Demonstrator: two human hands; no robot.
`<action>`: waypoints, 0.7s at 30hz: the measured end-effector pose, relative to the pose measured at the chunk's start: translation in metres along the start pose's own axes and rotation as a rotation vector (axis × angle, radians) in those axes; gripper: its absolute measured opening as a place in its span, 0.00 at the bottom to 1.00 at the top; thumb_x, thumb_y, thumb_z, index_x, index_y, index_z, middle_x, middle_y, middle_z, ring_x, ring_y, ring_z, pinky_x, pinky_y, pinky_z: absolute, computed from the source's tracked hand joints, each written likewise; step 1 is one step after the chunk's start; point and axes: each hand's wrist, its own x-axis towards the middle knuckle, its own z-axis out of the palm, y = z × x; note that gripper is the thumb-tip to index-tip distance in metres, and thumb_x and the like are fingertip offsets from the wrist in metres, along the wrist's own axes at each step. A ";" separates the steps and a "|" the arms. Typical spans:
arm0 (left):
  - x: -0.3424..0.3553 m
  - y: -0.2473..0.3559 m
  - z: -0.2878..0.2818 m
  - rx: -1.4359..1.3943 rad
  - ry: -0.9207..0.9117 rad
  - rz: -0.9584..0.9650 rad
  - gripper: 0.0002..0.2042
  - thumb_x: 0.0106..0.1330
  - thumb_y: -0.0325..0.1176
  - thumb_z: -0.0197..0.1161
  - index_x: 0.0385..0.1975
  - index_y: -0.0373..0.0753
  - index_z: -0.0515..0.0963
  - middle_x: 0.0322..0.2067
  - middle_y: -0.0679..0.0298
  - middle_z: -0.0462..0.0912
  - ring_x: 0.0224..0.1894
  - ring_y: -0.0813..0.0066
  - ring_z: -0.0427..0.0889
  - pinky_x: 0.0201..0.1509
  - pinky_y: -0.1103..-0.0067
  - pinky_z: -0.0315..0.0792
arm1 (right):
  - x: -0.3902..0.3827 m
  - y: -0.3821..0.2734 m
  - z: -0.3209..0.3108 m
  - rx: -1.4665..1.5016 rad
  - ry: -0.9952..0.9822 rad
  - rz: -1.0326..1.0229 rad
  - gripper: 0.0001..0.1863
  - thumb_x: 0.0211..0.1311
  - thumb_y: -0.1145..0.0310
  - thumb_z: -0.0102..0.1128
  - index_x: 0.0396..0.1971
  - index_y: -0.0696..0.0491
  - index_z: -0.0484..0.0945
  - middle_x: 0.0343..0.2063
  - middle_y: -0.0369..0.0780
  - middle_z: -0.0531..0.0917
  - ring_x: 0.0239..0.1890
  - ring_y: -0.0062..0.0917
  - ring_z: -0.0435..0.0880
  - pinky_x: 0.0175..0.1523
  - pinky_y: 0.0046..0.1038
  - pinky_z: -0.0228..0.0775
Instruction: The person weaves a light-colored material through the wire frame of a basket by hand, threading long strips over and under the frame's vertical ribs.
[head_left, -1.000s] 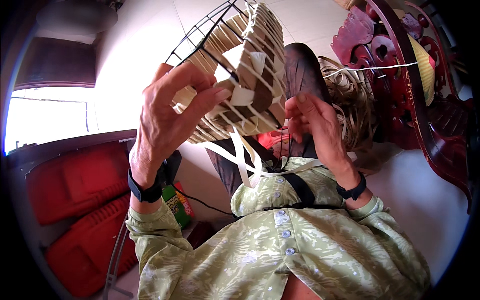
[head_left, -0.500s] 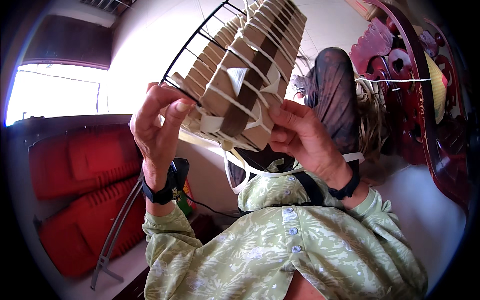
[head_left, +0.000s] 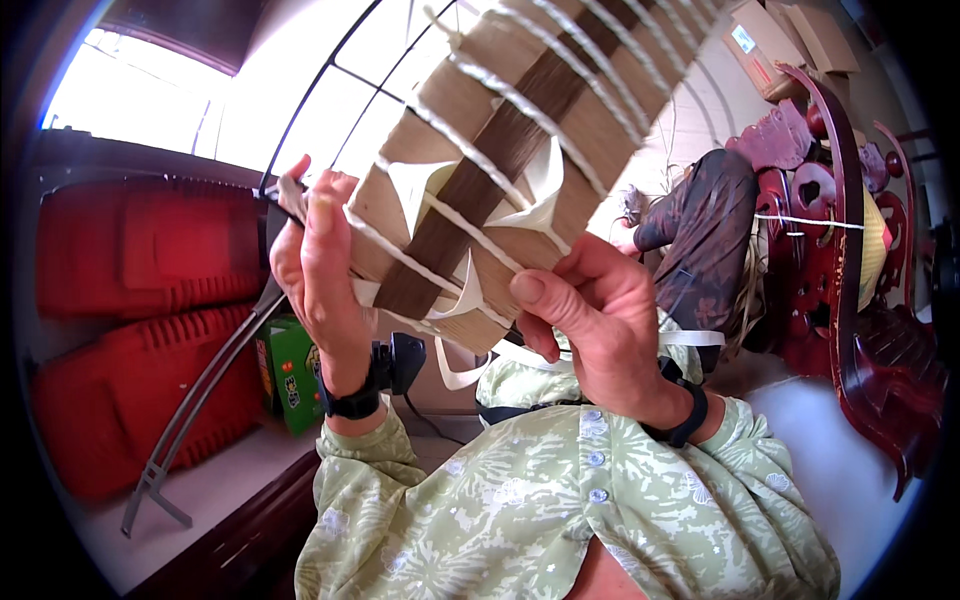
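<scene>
In front of the shirt [head_left: 590,500], the right hand [head_left: 615,335] has its fingers pinching the basket [head_left: 490,180] at its near corner; the left hand [head_left: 325,270] grips its wire edge [head_left: 331,65]. Pale floor [head_left: 790,430] separates the right sleeve [head_left: 745,430] from the carved chair [head_left: 848,260].

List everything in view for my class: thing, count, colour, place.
Basket: one, tan and brown, top centre
Cords: several, white, across the basket
Strips: several, white, on and below the basket
Wire frame: one, black, upper left
Bright opening: one, white, upper left
Moulded pieces: two, red, left
Metal stand: one, grey, lower left
Small box: one, green, lower left
Cardboard boxes: at least two, brown, upper right
Carved furniture: at least one, dark red, right
Yellow item: one, right, kind unclear
Trouser leg: one, dark, centre right
Shirt: one, pale green, bottom
Wristbands: two, black, centre left and right
Left hand: one, bare, on the wire frame
Right hand: one, bare, gripping the basket
</scene>
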 end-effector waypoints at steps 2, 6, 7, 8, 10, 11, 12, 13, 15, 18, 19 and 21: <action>0.004 -0.001 0.000 -0.052 -0.035 0.027 0.16 0.71 0.39 0.59 0.37 0.28 0.83 0.34 0.68 0.81 0.42 0.86 0.74 0.61 0.79 0.64 | -0.003 -0.006 0.009 -0.023 0.049 -0.016 0.08 0.66 0.69 0.66 0.31 0.56 0.78 0.19 0.32 0.79 0.18 0.10 0.72 0.21 0.16 0.59; 0.023 -0.003 0.016 -0.110 -0.184 -0.026 0.15 0.71 0.40 0.59 0.28 0.34 0.80 0.26 0.74 0.75 0.40 0.84 0.71 0.68 0.74 0.54 | -0.006 -0.005 -0.001 -0.039 0.096 -0.063 0.12 0.66 0.68 0.67 0.26 0.55 0.75 0.18 0.34 0.79 0.17 0.12 0.72 0.20 0.17 0.59; 0.024 -0.007 0.023 -0.090 -0.212 -0.014 0.16 0.71 0.40 0.60 0.26 0.35 0.79 0.25 0.74 0.74 0.39 0.83 0.70 0.69 0.73 0.52 | -0.003 -0.006 -0.005 -0.039 0.123 -0.055 0.12 0.66 0.67 0.67 0.26 0.55 0.74 0.17 0.34 0.78 0.16 0.12 0.72 0.20 0.17 0.59; 0.026 -0.011 0.029 -0.068 -0.238 -0.003 0.16 0.71 0.41 0.60 0.24 0.36 0.79 0.24 0.74 0.73 0.38 0.83 0.69 0.69 0.72 0.50 | 0.000 -0.007 -0.009 -0.038 0.151 -0.047 0.12 0.66 0.67 0.67 0.26 0.54 0.74 0.17 0.34 0.78 0.16 0.13 0.72 0.20 0.17 0.59; 0.026 -0.018 0.043 -0.011 -0.267 0.022 0.17 0.71 0.43 0.60 0.24 0.37 0.79 0.24 0.74 0.73 0.38 0.81 0.69 0.68 0.73 0.50 | 0.008 -0.008 -0.027 0.005 0.126 -0.014 0.12 0.68 0.64 0.65 0.28 0.54 0.75 0.17 0.34 0.78 0.15 0.14 0.71 0.20 0.18 0.60; 0.025 -0.019 0.046 0.018 -0.242 0.025 0.17 0.71 0.43 0.60 0.25 0.37 0.80 0.25 0.73 0.74 0.40 0.81 0.69 0.66 0.73 0.52 | 0.011 -0.010 -0.029 0.006 0.113 0.016 0.12 0.68 0.63 0.65 0.28 0.54 0.76 0.18 0.34 0.78 0.16 0.14 0.71 0.20 0.18 0.60; 0.024 -0.020 0.048 0.040 -0.227 0.019 0.17 0.71 0.44 0.60 0.27 0.36 0.81 0.26 0.72 0.76 0.41 0.81 0.69 0.64 0.74 0.54 | 0.014 -0.013 -0.031 0.011 0.106 0.046 0.12 0.68 0.62 0.65 0.29 0.54 0.76 0.19 0.34 0.79 0.16 0.14 0.72 0.20 0.18 0.60; 0.024 -0.020 0.049 0.062 -0.208 0.016 0.17 0.70 0.45 0.61 0.28 0.36 0.81 0.27 0.71 0.77 0.43 0.80 0.70 0.62 0.75 0.56 | 0.017 -0.018 -0.034 -0.065 0.089 0.075 0.12 0.68 0.62 0.65 0.29 0.54 0.77 0.20 0.33 0.79 0.17 0.13 0.73 0.21 0.17 0.61; 0.026 -0.024 0.050 0.037 -0.206 -0.011 0.17 0.70 0.45 0.62 0.30 0.35 0.82 0.30 0.70 0.79 0.46 0.78 0.69 0.61 0.75 0.58 | 0.020 -0.030 -0.042 -0.212 0.048 0.127 0.11 0.68 0.64 0.65 0.30 0.55 0.78 0.23 0.32 0.81 0.19 0.12 0.74 0.22 0.16 0.62; 0.024 -0.027 0.054 -0.078 -0.158 -0.125 0.17 0.69 0.45 0.62 0.32 0.35 0.84 0.32 0.70 0.80 0.48 0.76 0.69 0.62 0.75 0.58 | 0.022 -0.034 -0.059 -0.596 0.134 -0.326 0.09 0.68 0.67 0.65 0.32 0.56 0.79 0.25 0.31 0.82 0.22 0.09 0.74 0.26 0.14 0.64; 0.025 -0.028 0.052 -0.022 -0.183 -0.067 0.16 0.68 0.45 0.63 0.33 0.35 0.84 0.32 0.70 0.80 0.49 0.76 0.69 0.64 0.74 0.56 | 0.023 -0.039 -0.062 -0.652 0.191 -0.456 0.06 0.68 0.70 0.65 0.33 0.57 0.80 0.27 0.31 0.83 0.23 0.07 0.73 0.27 0.13 0.65; 0.025 -0.030 0.050 0.044 -0.205 0.001 0.16 0.68 0.45 0.63 0.33 0.36 0.85 0.32 0.70 0.81 0.50 0.76 0.69 0.66 0.72 0.53 | 0.027 -0.050 -0.062 -0.742 0.258 -0.575 0.05 0.66 0.72 0.65 0.38 0.58 0.82 0.28 0.31 0.83 0.23 0.07 0.74 0.27 0.12 0.64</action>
